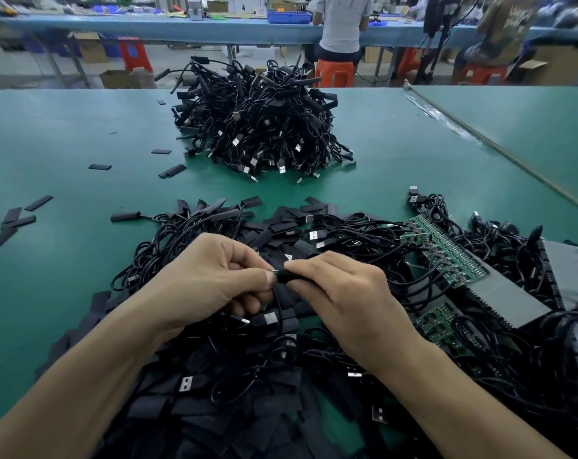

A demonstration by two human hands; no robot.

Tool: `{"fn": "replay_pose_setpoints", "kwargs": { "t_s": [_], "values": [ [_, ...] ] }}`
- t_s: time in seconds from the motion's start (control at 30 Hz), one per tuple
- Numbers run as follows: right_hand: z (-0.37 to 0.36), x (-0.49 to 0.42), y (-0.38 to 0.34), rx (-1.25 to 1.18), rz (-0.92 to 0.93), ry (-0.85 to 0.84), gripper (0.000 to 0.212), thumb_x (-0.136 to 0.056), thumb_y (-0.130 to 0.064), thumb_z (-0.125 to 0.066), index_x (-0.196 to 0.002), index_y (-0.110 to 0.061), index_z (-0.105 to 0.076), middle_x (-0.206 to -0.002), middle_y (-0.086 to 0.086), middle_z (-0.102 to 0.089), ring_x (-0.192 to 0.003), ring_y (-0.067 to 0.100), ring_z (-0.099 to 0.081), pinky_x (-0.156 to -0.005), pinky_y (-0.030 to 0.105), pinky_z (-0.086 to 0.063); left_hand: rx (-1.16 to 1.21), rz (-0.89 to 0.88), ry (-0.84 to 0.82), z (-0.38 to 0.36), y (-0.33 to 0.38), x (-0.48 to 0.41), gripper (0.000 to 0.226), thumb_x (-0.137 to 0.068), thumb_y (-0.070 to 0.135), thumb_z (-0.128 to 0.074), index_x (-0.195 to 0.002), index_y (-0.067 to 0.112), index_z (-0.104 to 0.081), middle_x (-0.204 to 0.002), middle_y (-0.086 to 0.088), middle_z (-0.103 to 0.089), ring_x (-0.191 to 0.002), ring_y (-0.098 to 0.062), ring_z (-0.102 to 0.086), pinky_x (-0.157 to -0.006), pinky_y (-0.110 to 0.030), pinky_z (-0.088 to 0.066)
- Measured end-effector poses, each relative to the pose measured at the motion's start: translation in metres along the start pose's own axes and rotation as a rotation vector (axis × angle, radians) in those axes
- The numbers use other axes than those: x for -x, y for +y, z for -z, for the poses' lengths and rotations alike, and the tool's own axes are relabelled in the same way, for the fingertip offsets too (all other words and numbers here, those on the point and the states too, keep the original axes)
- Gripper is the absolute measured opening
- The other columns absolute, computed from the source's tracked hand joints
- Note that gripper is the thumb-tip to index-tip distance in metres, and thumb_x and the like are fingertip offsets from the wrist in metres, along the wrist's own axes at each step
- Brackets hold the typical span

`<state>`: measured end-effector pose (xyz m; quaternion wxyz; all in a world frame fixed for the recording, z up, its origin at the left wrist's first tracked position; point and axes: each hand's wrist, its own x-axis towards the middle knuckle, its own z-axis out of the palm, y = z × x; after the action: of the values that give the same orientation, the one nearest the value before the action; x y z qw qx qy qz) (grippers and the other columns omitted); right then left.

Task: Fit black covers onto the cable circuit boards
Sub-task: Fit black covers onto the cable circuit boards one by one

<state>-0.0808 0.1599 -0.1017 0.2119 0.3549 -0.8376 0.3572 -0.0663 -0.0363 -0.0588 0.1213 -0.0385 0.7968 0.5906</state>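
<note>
My left hand (211,276) pinches the small green end of a cable circuit board (274,275) between thumb and fingers. My right hand (344,293) grips a black cover (289,277) that sits over most of that board; only the board's tip shows between my hands. Both hands hover over a heap of loose black covers and black USB cables (234,369) at the table's near edge. Strips of bare green circuit boards (443,250) with cables attached lie to the right of my hands.
A big pile of black cables (258,127) stands at the middle of the green table (66,137). Loose black covers (13,223) lie scattered on the left. A metal rail (499,150) crosses the right side. People sit on orange stools (334,72) at a far bench.
</note>
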Motion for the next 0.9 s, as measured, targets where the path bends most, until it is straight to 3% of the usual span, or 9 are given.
{"fn": "replay_pose_setpoints", "kwargs": {
  "t_s": [0.37, 0.6, 0.77, 0.83, 0.9],
  "values": [
    [-0.0008, 0.0005, 0.0006, 0.027, -0.004, -0.045, 0.029, -0.092, -0.020, -0.063, -0.116, -0.007, -0.071, -0.098, 0.003, -0.070, -0.088, 0.015, -0.067, -0.080, 0.028, -0.056, -0.046, -0.038, -0.059, -0.0018, -0.0023, -0.0011, 0.017, -0.092, 0.016, -0.066, -0.079, 0.008, -0.073, -0.064, -0.007, -0.070, -0.052, -0.011, -0.064, -0.048, -0.017, -0.049],
    [-0.0032, 0.0007, 0.0029, -0.010, -0.043, 0.003, 0.027, -0.092, -0.016, -0.068, -0.117, -0.008, -0.071, -0.098, 0.003, -0.070, -0.087, 0.014, -0.067, -0.080, 0.026, -0.054, -0.090, -0.091, -0.037, -0.0004, -0.0065, -0.0036, 0.015, -0.091, 0.019, -0.069, -0.080, 0.020, -0.078, -0.070, -0.009, -0.074, -0.059, -0.014, -0.068, -0.052, -0.020, -0.053],
    [-0.0035, -0.0010, 0.0019, -0.106, -0.166, 0.126, 0.031, -0.086, -0.018, -0.077, -0.116, -0.018, -0.073, -0.097, -0.010, -0.070, -0.088, 0.001, -0.064, -0.082, 0.010, -0.048, -0.126, -0.176, 0.036, 0.0019, -0.0086, -0.0050, 0.011, -0.087, 0.016, -0.073, -0.081, 0.025, -0.075, -0.071, -0.006, -0.075, -0.060, -0.013, -0.071, -0.052, -0.017, -0.052],
    [-0.0026, -0.0009, 0.0018, -0.163, -0.283, 0.198, 0.033, -0.081, -0.025, -0.082, -0.113, -0.025, -0.072, -0.085, -0.020, -0.067, -0.080, 0.000, -0.063, -0.074, 0.009, -0.048, -0.136, -0.188, 0.056, 0.0007, -0.0087, -0.0052, 0.009, -0.088, 0.018, -0.073, -0.079, 0.022, -0.075, -0.071, -0.004, -0.075, -0.060, -0.013, -0.071, -0.050, -0.016, -0.050],
    [-0.0027, -0.0019, 0.0035, -0.266, -0.403, 0.277, 0.026, -0.077, -0.028, -0.084, -0.099, -0.030, -0.071, -0.075, -0.015, -0.067, -0.073, 0.002, -0.065, -0.065, 0.012, -0.050, -0.130, -0.189, 0.081, -0.0008, -0.0095, -0.0058, 0.012, -0.088, 0.018, -0.073, -0.076, 0.017, -0.074, -0.071, -0.004, -0.075, -0.058, -0.013, -0.071, -0.049, -0.015, -0.049]
  ]
}}
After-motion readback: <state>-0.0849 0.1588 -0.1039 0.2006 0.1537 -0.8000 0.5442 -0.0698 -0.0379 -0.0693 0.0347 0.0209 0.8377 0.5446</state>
